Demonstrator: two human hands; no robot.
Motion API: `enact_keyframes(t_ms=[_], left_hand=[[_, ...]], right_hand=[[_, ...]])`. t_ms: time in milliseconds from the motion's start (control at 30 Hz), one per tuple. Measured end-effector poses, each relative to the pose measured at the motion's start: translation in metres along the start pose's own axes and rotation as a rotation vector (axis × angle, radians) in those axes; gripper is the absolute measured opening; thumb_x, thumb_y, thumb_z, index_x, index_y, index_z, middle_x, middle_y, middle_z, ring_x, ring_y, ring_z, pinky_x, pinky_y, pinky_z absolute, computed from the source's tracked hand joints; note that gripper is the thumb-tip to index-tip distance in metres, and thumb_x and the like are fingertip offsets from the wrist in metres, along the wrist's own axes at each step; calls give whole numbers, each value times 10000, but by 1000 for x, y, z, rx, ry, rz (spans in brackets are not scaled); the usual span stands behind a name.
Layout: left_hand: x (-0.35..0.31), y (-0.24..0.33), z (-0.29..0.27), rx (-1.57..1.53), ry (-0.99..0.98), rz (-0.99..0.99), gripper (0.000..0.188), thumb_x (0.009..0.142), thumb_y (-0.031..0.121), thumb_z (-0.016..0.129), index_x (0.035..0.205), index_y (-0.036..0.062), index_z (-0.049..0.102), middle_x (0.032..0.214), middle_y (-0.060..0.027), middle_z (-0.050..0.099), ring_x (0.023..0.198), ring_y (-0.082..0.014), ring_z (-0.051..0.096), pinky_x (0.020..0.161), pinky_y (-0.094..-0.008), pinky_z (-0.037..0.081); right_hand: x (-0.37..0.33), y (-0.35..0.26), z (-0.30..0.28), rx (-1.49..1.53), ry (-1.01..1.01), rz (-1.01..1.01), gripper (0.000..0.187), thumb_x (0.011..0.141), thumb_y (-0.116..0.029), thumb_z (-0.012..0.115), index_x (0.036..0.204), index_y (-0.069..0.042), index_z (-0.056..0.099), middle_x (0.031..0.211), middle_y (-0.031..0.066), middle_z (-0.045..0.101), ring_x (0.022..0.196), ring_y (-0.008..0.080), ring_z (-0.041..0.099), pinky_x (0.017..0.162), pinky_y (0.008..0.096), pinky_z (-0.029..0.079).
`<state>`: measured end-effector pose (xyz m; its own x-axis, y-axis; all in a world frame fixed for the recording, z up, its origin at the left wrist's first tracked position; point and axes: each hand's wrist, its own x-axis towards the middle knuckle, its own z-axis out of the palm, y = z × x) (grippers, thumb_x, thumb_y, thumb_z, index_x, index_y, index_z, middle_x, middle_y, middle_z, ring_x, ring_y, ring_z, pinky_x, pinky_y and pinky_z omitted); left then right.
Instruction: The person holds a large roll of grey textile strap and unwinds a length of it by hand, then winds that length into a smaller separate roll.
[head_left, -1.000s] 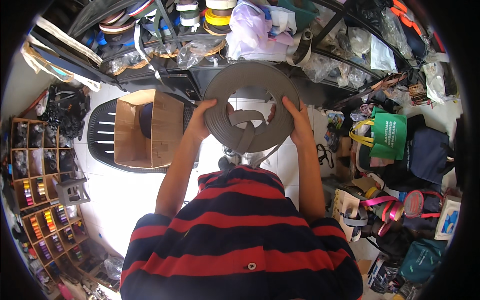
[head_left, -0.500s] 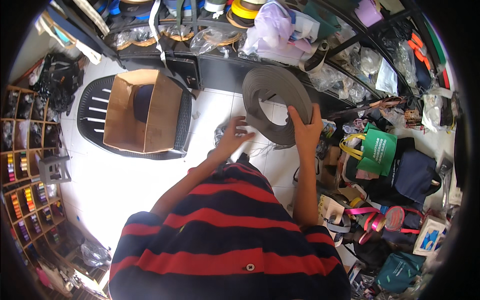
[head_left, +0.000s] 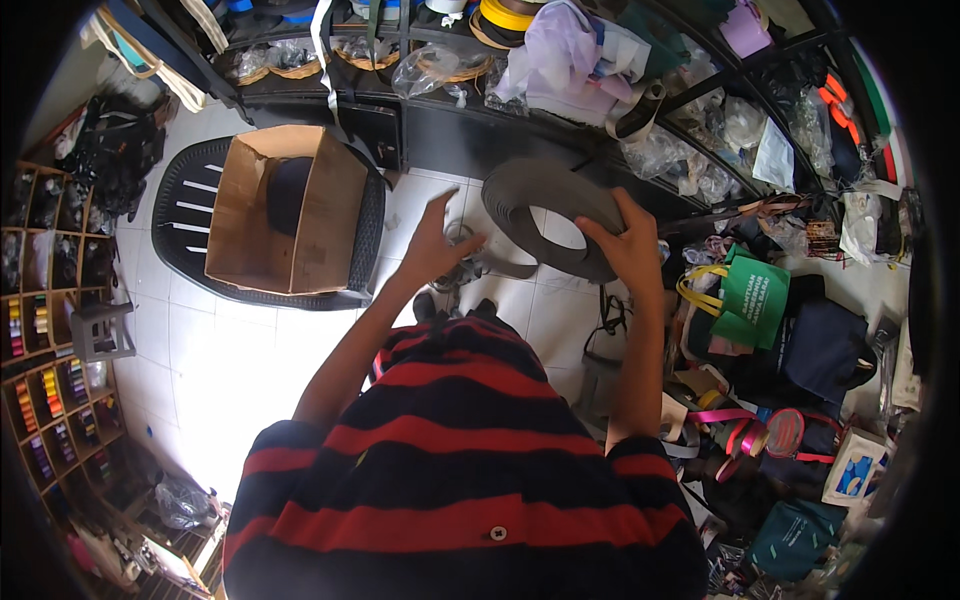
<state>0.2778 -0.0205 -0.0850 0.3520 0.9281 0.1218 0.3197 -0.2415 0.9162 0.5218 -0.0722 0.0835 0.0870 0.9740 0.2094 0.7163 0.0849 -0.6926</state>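
Observation:
A large flat roll of dark grey webbing strap (head_left: pixel 555 188) hangs in the air in front of me, tilted, with a round hole through its middle. My right hand (head_left: pixel 628 240) grips its right rim, thumb on the upper face. A loose strap end (head_left: pixel 512 267) sticks out from the roll's lower left side. To the left of the roll, my left hand (head_left: pixel 437 245) is held with thumb and fingers spread, touching nothing that I can see. The roll is slightly blurred.
A cardboard box (head_left: pixel 335 215) with a dark round thing inside stands on a black chair (head_left: pixel 180 225) at the left. Shelves with strap rolls and plastic bags line the far side. Bags, including a green one (head_left: pixel 750 305), crowd the right. A thread rack (head_left: pixel 60 400) stands far left.
The roll has tipped flatter and come slightly lower, and its loose end now shows. My right hand has shifted a little right. My left hand has moved left, opening wider.

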Motion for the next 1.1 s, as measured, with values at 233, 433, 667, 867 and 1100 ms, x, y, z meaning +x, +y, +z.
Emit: enact_keyframes(t_ms=[233, 433, 667, 867, 1100], left_hand=[[48, 69, -23, -196, -315, 77, 621, 690, 175, 809, 1230, 63, 524, 1050, -108, 630, 984, -227, 602, 906, -341, 442], [58, 100, -23, -222, -257, 347, 510, 637, 69, 804, 1106, 67, 603, 1061, -74, 650, 971, -204, 609, 848, -317, 457], [54, 116, -6, -183, -481, 367, 440, 624, -22, 762, 1030, 65, 617, 1025, -51, 655, 956, -197, 625, 831, -305, 467], [45, 130, 13, -132, -512, 275, 415, 645, -58, 740, 1014, 61, 593, 971, -44, 650, 909, -170, 623, 820, -293, 470], [62, 141, 32, -459, -283, 115, 494, 695, -79, 747, 1122, 25, 520, 1041, -70, 594, 997, -162, 555, 881, -299, 428]], right_hand=[[-7, -8, -7, 78, -121, 19, 423, 707, -166, 773, 1040, -9, 565, 823, 155, 637, 736, 204, 612, 694, 308, 468], [-29, 29, -25, 1103, -489, 503, 671, 867, -565, 539, 1229, -4, 470, 1132, 138, 583, 1021, 258, 579, 942, 346, 399], [-49, 88, -23, 734, -801, 382, 550, 943, -488, 461, 1172, -2, 585, 1082, 111, 614, 1054, 147, 537, 899, 260, 409], [-63, 111, -35, 716, -759, 389, 788, 864, -662, 416, 1230, 25, 543, 1151, 106, 585, 1122, 184, 507, 983, 315, 367], [-69, 149, -65, 1197, -599, 309, 1043, 722, -821, 425, 1266, 68, 469, 1172, 188, 573, 1108, 245, 547, 978, 378, 403]])
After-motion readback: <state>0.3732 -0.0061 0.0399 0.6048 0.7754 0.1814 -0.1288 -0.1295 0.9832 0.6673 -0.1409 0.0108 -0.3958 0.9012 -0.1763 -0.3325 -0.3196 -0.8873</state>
